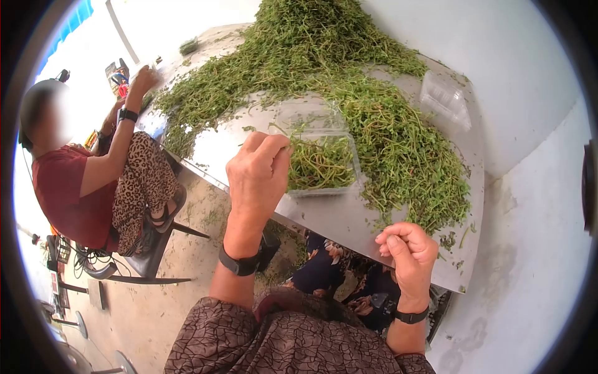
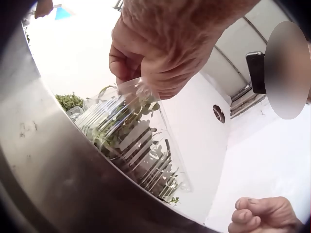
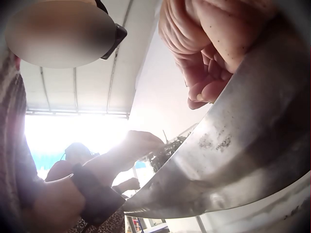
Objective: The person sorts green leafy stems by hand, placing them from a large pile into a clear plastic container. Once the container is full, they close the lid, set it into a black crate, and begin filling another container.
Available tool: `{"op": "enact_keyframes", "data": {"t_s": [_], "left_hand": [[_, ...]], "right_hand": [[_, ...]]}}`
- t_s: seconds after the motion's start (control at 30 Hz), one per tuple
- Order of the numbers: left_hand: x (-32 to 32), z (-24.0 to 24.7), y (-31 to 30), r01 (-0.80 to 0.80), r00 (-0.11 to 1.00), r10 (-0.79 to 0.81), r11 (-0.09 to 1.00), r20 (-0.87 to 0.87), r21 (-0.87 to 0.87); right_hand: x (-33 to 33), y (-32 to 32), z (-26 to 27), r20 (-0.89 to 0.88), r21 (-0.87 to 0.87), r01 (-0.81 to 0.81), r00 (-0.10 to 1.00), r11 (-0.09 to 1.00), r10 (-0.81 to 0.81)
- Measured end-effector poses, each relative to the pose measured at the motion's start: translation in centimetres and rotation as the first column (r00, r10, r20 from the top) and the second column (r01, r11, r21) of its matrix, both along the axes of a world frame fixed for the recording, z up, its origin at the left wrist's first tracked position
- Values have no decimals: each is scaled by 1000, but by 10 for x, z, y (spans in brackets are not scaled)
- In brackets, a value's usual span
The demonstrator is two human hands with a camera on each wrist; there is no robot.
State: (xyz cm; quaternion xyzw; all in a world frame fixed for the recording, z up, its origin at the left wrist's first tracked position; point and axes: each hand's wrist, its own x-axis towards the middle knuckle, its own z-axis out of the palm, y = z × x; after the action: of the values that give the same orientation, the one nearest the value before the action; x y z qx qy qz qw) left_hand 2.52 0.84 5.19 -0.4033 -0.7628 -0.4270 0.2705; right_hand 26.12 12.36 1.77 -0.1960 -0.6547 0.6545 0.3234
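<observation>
A clear plastic container [image 1: 356, 163] stands on the metal table, filled with green leafy stems [image 1: 317, 163]. At its near-left corner my left hand [image 1: 258, 167] has its fingers curled down over the rim. In the left wrist view, that hand [image 2: 160, 58] pinches the top edge of the container [image 2: 172, 136], with leaves showing through the ribbed wall. My right hand [image 1: 408, 255] hovers by the table's front edge, its fingers loosely curled, and nothing shows in it. The right wrist view has this hand [image 3: 209, 58] close above the metal rim.
Heaped greens [image 1: 311, 37] cover the back of the table [image 1: 324, 213], and a looser pile [image 1: 417, 162] lies right of the container. Empty clear containers [image 1: 445, 100] sit at the back right. Another person [image 1: 81, 181] sits at the left side, beside a wall-less edge.
</observation>
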Motion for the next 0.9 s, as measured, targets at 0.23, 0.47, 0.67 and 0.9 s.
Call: {"op": "enact_keyframes", "data": {"t_s": [0.23,0.47,0.67,0.9], "left_hand": [[-6,-5,4,39,990,-32,998,136,-51],[-8,-6,2,76,982,-58,993,178,-95],[-8,-3,-6,106,976,-97,994,197,-36],[-10,-4,-7,202,967,-187,976,172,-79]], "right_hand": [[0,-1,-1,9,15,1,1000,1000,-1],[0,-2,-1,2,2,0,1000,1000,0],[-1,-1,-3,-11,41,0,1000,999,1],[-1,-2,-4,2,67,11,1000,998,-11]]}}
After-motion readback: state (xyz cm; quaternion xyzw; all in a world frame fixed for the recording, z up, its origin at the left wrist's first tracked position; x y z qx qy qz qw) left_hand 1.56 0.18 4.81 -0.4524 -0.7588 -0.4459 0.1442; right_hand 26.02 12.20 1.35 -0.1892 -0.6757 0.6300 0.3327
